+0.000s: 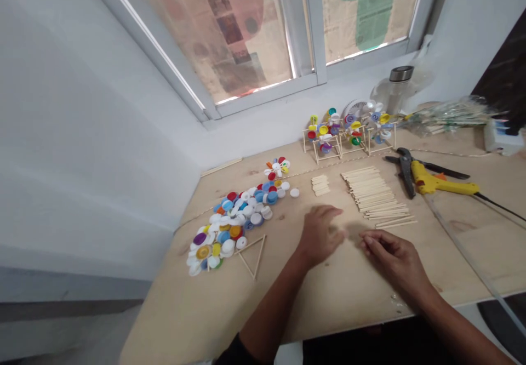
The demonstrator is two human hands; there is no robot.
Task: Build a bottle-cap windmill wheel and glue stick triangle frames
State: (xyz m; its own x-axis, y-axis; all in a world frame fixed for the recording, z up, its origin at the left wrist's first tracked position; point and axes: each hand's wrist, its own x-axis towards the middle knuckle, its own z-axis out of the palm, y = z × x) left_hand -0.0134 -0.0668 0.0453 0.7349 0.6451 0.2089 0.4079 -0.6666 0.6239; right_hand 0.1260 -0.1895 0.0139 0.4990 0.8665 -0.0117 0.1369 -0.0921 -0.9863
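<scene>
My left hand (321,234) hovers over the middle of the wooden table, thumb and fingers apart, with nothing between them. Facing it, my right hand (385,249) has thumb and forefinger pinched together; whatever they may hold is too small to make out. Just beyond my hands lies a row of long thin sticks (376,195), and left of it a small stack of short sticks (320,185). A triangle made of sticks (258,258) rests left of my left forearm, beside a heap of coloured bottle caps (242,211).
Stick frames with bottle-cap wheels (349,132) stand at the back. On the right are a yellow glue gun (444,181), dark-jawed cutters (406,172), a power strip (503,136) and a bagged bundle of sticks (450,115). A bottle (396,91) stands near the wall. One cap flower (278,166) lies behind the heap.
</scene>
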